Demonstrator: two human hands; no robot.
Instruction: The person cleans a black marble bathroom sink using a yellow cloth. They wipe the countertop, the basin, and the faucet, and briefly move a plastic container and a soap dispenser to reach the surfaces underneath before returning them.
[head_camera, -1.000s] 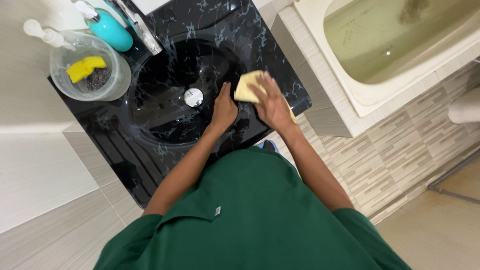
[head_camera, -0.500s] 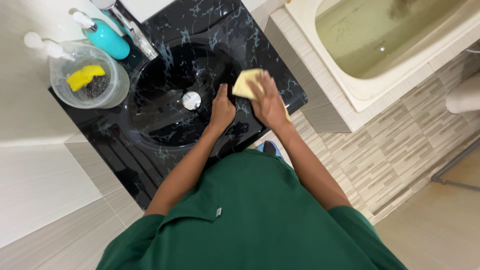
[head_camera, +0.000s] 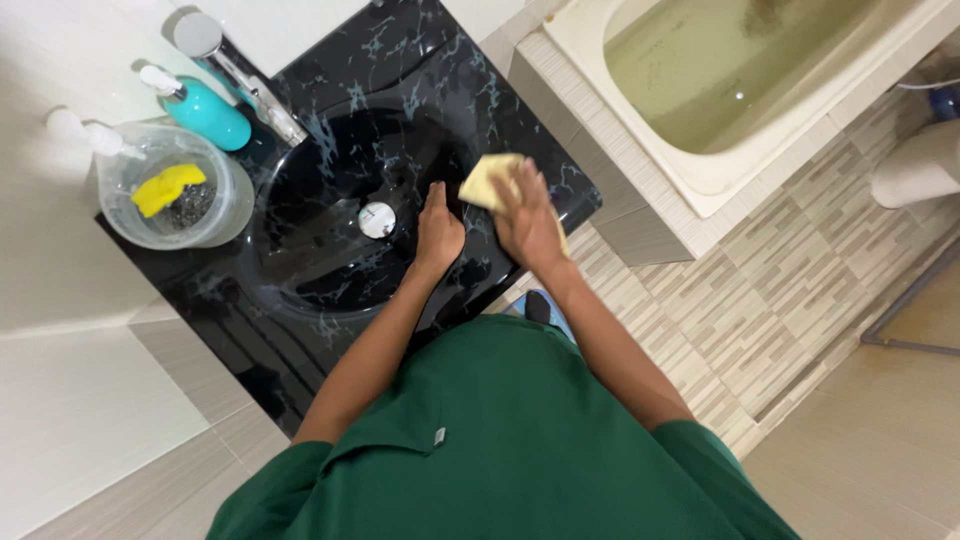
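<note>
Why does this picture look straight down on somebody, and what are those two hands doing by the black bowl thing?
The camera sits on the person's head, so you look down past their green shirt at their own two bare hands. There is no machine here.

The black bowl is a round sink set in a black marble-patterned counter. The left hand rests flat on the sink's rim. The right hand presses a pale yellow cloth against the rim beside it.

At the counter's corner stand a teal pump bottle and a clear plastic tub with a yellow sponge inside. A beige bathtub is at the upper right.
</note>
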